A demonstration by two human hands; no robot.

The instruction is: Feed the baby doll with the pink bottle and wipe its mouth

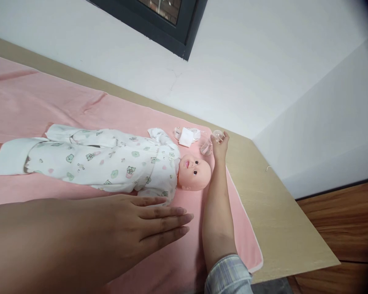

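Pale desk (276, 216): near its far right corner, the right hand (220, 148) pinches a clear cup (217, 134), best kept level; the left hand (125, 226), fingers straight, seems empty.

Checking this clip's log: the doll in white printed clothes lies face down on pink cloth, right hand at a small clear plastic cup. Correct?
No: the head view shows the doll lying face up on the pink cloth, with the right hand at the clear cup.

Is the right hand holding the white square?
No: the right hand has its thumb and fingers around a clear cup, while the white square lies apart from it, near the doll's head.
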